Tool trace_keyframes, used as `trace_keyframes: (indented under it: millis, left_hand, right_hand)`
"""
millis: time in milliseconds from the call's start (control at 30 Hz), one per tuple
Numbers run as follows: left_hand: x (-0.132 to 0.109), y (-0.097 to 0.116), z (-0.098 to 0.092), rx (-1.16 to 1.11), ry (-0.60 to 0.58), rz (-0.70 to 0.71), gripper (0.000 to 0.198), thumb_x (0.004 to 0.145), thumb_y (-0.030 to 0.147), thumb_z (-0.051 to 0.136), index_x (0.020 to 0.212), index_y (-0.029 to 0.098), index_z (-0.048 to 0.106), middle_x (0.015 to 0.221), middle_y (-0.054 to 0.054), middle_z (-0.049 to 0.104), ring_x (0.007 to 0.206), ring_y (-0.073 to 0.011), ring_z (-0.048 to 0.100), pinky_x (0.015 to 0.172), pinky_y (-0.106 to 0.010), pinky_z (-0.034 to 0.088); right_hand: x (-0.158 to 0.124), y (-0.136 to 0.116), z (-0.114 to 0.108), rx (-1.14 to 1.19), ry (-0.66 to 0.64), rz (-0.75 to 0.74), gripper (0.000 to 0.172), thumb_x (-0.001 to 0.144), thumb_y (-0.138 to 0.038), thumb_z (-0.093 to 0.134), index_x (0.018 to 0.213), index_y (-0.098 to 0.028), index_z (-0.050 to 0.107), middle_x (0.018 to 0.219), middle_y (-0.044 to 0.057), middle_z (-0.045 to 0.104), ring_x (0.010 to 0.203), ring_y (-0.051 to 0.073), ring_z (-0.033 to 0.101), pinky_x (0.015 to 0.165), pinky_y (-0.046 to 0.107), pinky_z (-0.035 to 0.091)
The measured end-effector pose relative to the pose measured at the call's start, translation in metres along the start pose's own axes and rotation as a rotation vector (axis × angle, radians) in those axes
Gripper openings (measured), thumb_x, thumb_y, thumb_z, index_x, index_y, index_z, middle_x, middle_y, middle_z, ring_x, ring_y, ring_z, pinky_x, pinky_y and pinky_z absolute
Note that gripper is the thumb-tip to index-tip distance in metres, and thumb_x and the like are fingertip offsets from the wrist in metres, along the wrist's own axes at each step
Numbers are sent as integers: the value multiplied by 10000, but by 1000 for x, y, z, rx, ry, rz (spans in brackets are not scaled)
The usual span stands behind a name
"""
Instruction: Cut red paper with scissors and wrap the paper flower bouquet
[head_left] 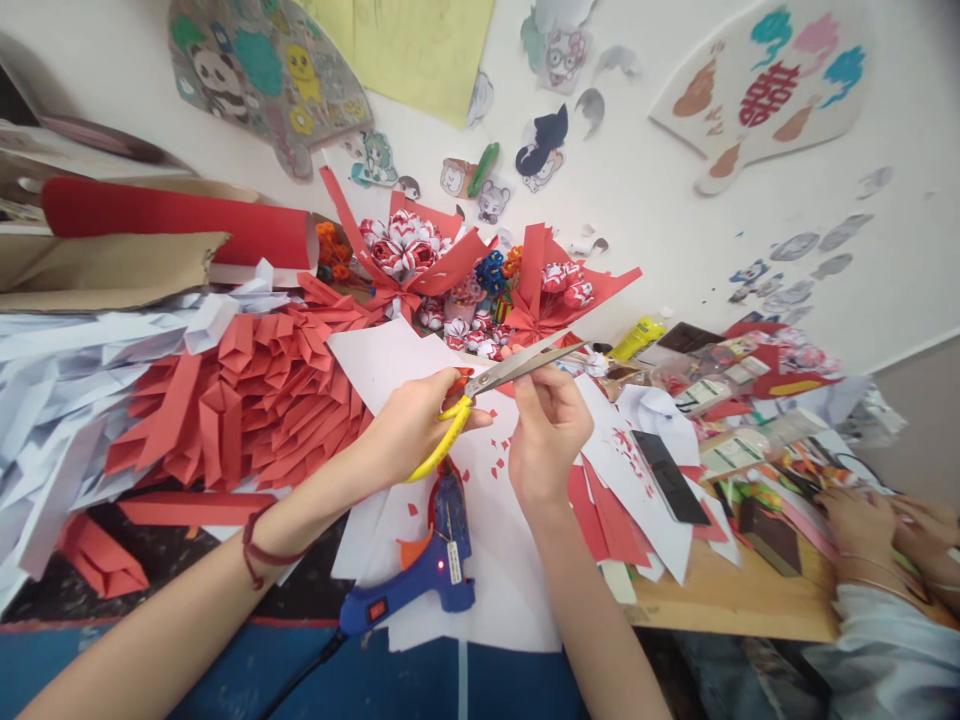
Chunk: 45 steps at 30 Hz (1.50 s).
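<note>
My left hand (pixel 409 425) is wrapped round a pair of scissors (pixel 454 435) with yellow handles, its metal blades pointing up to the right and slightly parted. Right beside the blades, my right hand (pixel 551 435) is closed, thumb against fingers; whatever it pinches is hidden or too small to name. Below the hands lie white paper sheets (pixel 502 570) scattered with small red paper scraps (pixel 499 465). A blue glue gun (pixel 442 570) with a lit red light rests on the sheets, between my forearms.
Folded red paper pieces (pixel 247 400) and white ones (pixel 75 400) are heaped at left. Red-wrapped paper bouquets (pixel 405 250) stand against the wall. A phone (pixel 670 475) lies at right, near another person's hands (pixel 859 525). The glue gun's black cord (pixel 304 672) runs off the front.
</note>
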<state>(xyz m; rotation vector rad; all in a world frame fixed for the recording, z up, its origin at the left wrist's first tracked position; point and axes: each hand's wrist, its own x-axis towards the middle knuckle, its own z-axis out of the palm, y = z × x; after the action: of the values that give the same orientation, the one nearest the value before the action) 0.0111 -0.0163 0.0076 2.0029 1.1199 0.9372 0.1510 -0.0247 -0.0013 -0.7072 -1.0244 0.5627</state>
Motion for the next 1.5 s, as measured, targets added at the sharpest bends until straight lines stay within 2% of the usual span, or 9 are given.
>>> trace_keyframes:
  millis: [267,433,567,633,867,967,1067,1300,1500]
  left_hand:
    - [0,0,1,-54,44,1,340,860,507,507,750,196,424,663,26,500,594,-118,433,577,-262,321]
    - [3,-7,-7,174,262,-85,382,883,565,477,786,198,437,695,6,517,602,-137,444,570,-269,303]
    - [5,-18,-22,631,536,-56,432,849,610,530,912,183,517,933,-125,604,869,-288,556,657,-343,359]
    - [5,-21,-28,762,593,22,442,855,601,529,956,171,540,1053,-190,584,1039,-371,516,779,-424,380]
    - [2,-20,-34,834,605,66,392,882,507,535,1035,146,549,1158,-217,551,1159,-418,456,935,-540,326]
    - [3,-21,-33,858,535,140,229,929,329,466,1050,163,567,1147,-184,573,1163,-378,476,944,-518,330]
    - [2,-24,-32,879,528,208,237,942,229,392,1072,201,589,1127,-149,598,1126,-332,505,929,-497,338]
    - [-7,-24,-31,620,726,137,212,897,277,443,1008,245,621,1060,-148,628,1071,-357,513,912,-551,318]
    - [3,-16,-29,577,642,34,138,839,338,554,860,202,556,861,-97,619,920,-298,551,807,-432,384]
  right_hand:
    - [2,-3,-2,31,-50,76,81,787,-228,734,822,-193,670,956,33,727,931,190,716,925,398,563]
    - [4,-7,-6,21,-112,159,112,807,-260,721,881,-181,694,967,53,734,912,197,722,907,409,573]
    - [5,-8,-9,-50,-91,158,146,799,-294,724,885,-179,700,904,54,742,890,205,723,869,407,583]
    - [6,-7,-11,-61,-66,150,158,784,-305,735,872,-180,699,851,47,741,853,201,724,834,394,590]
    - [6,-5,-13,-68,-115,180,150,772,-296,748,866,-184,714,832,20,720,757,160,709,748,326,581]
    - [5,-5,-12,-70,-125,189,150,772,-294,747,862,-180,711,820,20,718,748,157,703,728,320,581]
    - [4,-4,-12,-78,-119,188,144,773,-293,744,849,-177,706,803,19,712,744,157,701,723,320,580]
    - [7,-6,-12,-96,37,126,159,753,-311,757,820,-175,707,699,-9,665,615,124,649,581,255,519]
    - [5,-4,-11,-137,-5,156,190,752,-336,755,832,-169,712,720,6,683,546,102,588,513,249,474]
